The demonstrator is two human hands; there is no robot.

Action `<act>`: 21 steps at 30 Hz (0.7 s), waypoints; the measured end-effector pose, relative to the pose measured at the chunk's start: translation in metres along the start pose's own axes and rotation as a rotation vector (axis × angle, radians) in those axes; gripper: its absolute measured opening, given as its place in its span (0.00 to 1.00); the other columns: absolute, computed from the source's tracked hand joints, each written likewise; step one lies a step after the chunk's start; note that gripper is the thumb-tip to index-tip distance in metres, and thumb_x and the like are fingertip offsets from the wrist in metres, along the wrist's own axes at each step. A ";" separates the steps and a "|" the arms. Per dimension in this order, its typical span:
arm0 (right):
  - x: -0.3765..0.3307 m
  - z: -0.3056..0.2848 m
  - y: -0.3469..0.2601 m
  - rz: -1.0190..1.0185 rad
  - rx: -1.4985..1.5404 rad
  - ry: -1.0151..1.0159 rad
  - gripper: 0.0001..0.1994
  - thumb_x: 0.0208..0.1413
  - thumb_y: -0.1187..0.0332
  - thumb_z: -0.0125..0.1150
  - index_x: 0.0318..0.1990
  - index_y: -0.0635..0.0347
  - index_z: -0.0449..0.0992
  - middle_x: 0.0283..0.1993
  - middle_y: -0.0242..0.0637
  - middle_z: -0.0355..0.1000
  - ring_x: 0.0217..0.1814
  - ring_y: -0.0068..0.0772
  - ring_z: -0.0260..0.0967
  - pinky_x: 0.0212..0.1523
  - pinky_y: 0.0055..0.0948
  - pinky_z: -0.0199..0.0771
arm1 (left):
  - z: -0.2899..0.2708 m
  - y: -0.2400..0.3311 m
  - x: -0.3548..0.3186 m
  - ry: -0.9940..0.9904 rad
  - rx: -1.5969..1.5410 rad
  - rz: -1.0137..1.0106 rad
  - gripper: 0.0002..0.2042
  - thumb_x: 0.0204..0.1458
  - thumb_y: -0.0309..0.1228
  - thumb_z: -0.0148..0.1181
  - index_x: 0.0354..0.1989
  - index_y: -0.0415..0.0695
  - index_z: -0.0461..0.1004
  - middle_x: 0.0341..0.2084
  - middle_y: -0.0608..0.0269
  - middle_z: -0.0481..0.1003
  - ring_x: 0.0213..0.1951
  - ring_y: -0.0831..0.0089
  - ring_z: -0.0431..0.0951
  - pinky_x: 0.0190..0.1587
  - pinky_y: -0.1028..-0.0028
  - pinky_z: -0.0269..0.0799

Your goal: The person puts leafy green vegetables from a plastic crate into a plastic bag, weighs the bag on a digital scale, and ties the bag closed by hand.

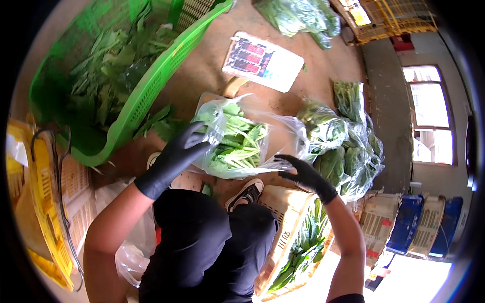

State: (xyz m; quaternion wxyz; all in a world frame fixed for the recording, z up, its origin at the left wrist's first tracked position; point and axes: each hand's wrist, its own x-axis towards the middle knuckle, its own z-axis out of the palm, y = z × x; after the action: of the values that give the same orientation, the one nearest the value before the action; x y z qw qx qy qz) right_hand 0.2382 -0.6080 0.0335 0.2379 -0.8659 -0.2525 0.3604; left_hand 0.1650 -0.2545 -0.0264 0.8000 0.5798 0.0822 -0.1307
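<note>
A clear plastic bag (283, 126) of leafy greens (237, 144) lies in front of me, its loose mouth toward the right. My left hand (181, 151), in a black glove, is at the bag's left side with thumb and fingers apart. My right hand (305, 175), also gloved in black, has the bag's near right edge between thumb and fingers. Just beyond the bag is a scale display (265, 61) with red digits. Part of a pale tray shows under the bag's far left corner.
A large green basket (166, 70) with loose greens (108, 70) stands at left. Filled bags of greens (348, 146) are piled at right, another bag (303, 20) lies farther off. A crate (280, 202) of greens sits by my right knee; a yellow crate (43, 202) stands at far left.
</note>
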 end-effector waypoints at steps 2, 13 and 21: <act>-0.043 0.010 -0.022 0.014 0.223 0.123 0.26 0.52 0.70 0.60 0.58 0.61 0.60 0.54 0.43 0.66 0.57 0.31 0.63 0.57 0.31 0.61 | -0.003 0.001 -0.013 0.077 0.150 0.133 0.25 0.52 0.26 0.53 0.59 0.37 0.55 0.50 0.54 0.66 0.54 0.69 0.65 0.56 0.70 0.59; -0.465 0.261 0.097 1.035 0.251 0.582 0.21 0.46 0.66 0.64 0.48 0.64 0.69 0.39 0.45 0.74 0.40 0.34 0.73 0.39 0.30 0.73 | 0.180 0.186 -0.218 -0.117 0.136 1.014 0.03 0.35 0.28 0.62 0.20 0.44 0.75 0.19 0.63 0.74 0.22 0.74 0.74 0.29 0.71 0.76; -0.522 0.499 0.098 0.872 1.012 0.988 0.38 0.43 0.68 0.69 0.60 0.63 0.53 0.45 0.43 0.70 0.43 0.30 0.68 0.42 0.32 0.70 | 0.300 0.084 -0.264 -0.724 0.235 1.176 0.10 0.39 0.27 0.58 0.33 0.45 0.75 0.24 0.61 0.72 0.25 0.73 0.72 0.33 0.68 0.74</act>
State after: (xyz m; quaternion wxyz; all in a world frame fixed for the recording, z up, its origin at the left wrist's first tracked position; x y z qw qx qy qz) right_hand -0.4269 -0.8849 -0.0747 0.5211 -0.7330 0.4319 0.0684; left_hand -0.0668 -0.4846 0.2183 0.6470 0.5308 -0.5315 0.1309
